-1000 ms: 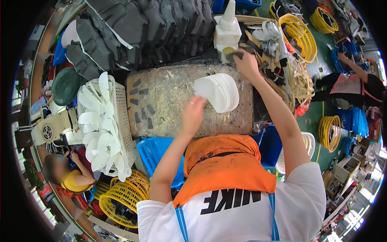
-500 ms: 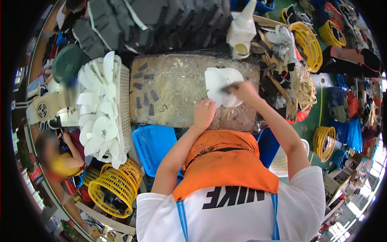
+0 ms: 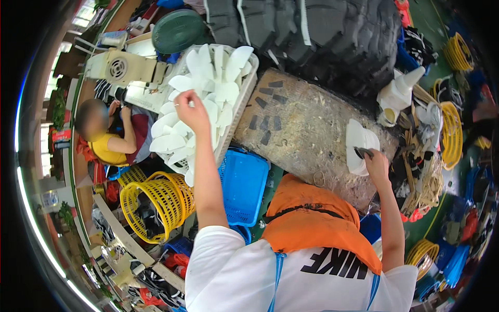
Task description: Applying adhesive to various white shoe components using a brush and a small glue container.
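My left hand is over a white plastic basket, its fingers curled together at the heap of thin white curved pieces. Whether a piece is between those fingers is hidden. On the right end of a worn, glue-stained board lies a short stack of similar white pieces. My right hand pinches a small dark flat piece against this stack. Several small dark grey strips lie scattered at the board's left end.
Large stacked black sheets line the far side of the board. A white spouted bottle stands at its far right corner. Near its left end are a blue crate and yellow baskets. Another person sits at the left.
My left hand has left the white stack and reached left to the basket. My right hand stays by the stack with the dark piece. The whole view has swung left.
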Available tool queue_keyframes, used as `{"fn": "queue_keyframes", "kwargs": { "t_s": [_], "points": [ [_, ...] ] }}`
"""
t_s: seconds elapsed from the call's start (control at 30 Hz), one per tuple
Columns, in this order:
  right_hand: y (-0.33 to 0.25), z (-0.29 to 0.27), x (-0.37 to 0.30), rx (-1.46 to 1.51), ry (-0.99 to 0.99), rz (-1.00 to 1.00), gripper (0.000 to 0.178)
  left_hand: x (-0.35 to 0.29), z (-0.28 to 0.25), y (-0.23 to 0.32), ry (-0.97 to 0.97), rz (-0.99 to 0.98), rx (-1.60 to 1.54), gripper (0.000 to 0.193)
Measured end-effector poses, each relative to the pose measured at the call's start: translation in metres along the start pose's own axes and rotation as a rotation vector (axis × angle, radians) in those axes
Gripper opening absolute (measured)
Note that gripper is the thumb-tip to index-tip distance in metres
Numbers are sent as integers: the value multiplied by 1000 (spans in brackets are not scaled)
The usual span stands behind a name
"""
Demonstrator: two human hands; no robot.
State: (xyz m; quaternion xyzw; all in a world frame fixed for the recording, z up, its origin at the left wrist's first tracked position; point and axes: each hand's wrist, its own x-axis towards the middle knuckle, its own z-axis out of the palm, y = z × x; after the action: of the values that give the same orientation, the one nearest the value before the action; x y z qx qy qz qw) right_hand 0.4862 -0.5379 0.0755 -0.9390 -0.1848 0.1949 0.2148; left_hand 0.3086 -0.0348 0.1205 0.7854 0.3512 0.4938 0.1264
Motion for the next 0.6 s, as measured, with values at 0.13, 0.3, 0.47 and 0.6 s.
{"fn": "queue_keyframes", "kwargs": {
  "t_s": [0.13,0.3,0.47,0.6],
  "points": [
    [11,1,10,-113,-95,50,27,9,14,-70,-655,93,772,38],
    [12,7,57,-35,-18,-152,22,-24,69,40,-206,345,175,50],
    [4,9,65,-100,92,-474,20,-166,150,219,-1109,531,-501,44],
    [23,-13,-3,-281,-237,-619,19,-242,170,249,-1172,571,-188,60]
  ]
}}
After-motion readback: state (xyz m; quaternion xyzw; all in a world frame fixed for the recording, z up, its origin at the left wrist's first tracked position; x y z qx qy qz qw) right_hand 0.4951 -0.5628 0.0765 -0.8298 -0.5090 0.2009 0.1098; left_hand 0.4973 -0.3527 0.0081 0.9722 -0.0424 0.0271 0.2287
